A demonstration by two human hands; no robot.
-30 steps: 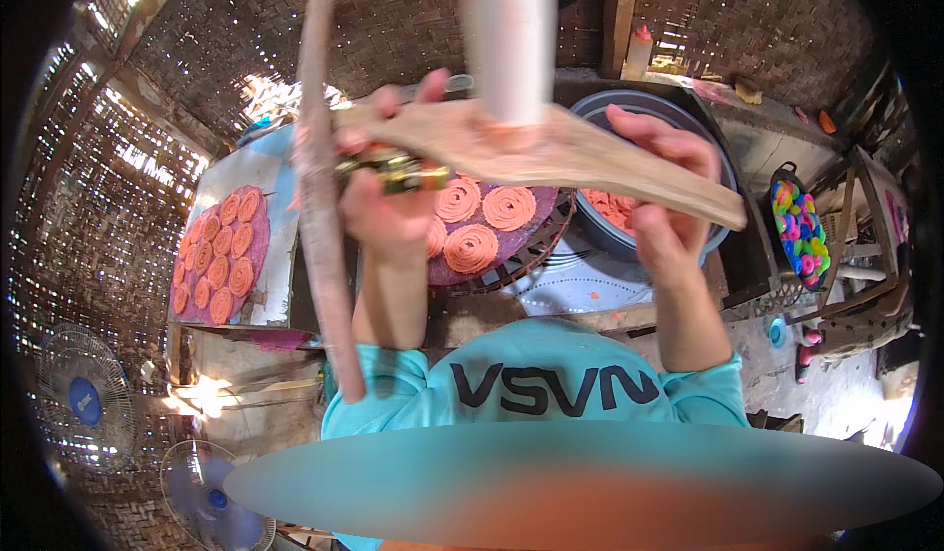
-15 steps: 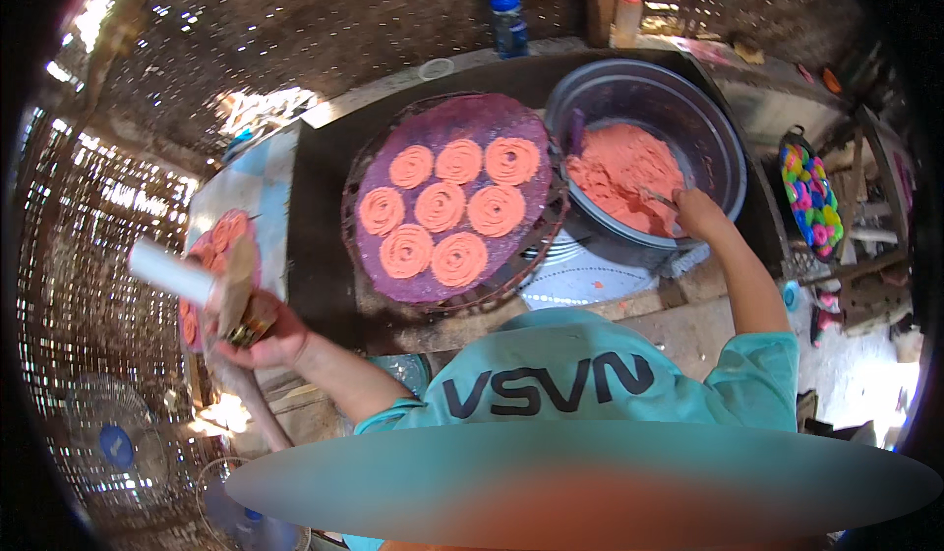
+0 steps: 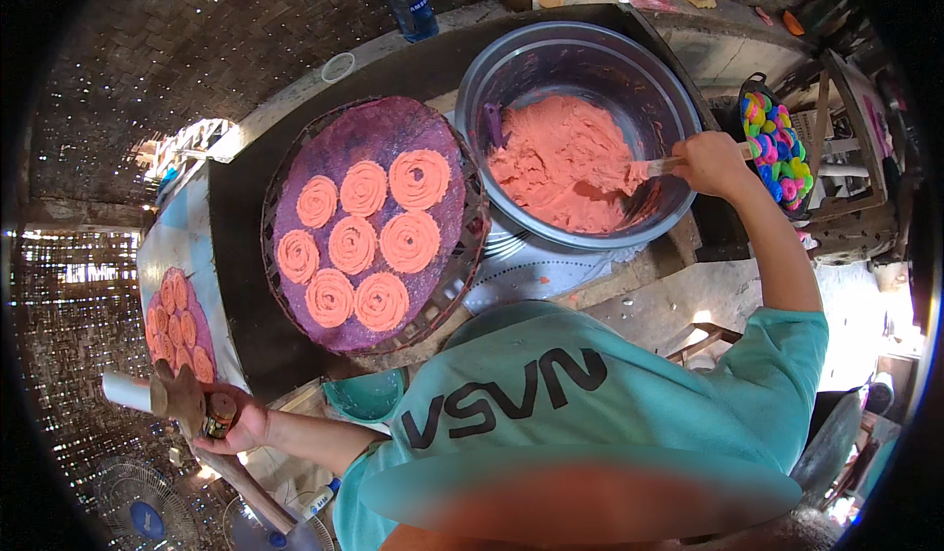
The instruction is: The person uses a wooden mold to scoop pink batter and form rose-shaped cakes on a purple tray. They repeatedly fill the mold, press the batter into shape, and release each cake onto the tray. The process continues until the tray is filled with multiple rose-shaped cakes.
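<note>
My right hand (image 3: 713, 165) is closed around the handle of a flat spatula (image 3: 667, 166), its blade carrying pink dough above the tub's right side. A mass of pink dough (image 3: 560, 153) lies in the wide grey tub (image 3: 497, 50). At the lower left, my left hand (image 3: 239, 423) grips a hand press with a brown wooden block (image 3: 179, 399), a white tube (image 3: 128, 392) and a short printed tin cylinder. Between the hands, a round woven tray (image 3: 280, 300) lined with purple sheeting bears several pink dough spirals (image 3: 352, 243).
More pink spirals (image 3: 177, 325) lie on a purple round at the far left. Behind stand a blue-capped bottle (image 3: 408, 5) and a white ring (image 3: 338, 67). A basket of colourful balls (image 3: 777, 153) is at the right; a green basin (image 3: 364, 394) sits below the tray.
My right hand has drawn the spatula up from the dough toward the tub's right rim, with dough on its blade. The whole view has shifted; my left hand still holds the press.
</note>
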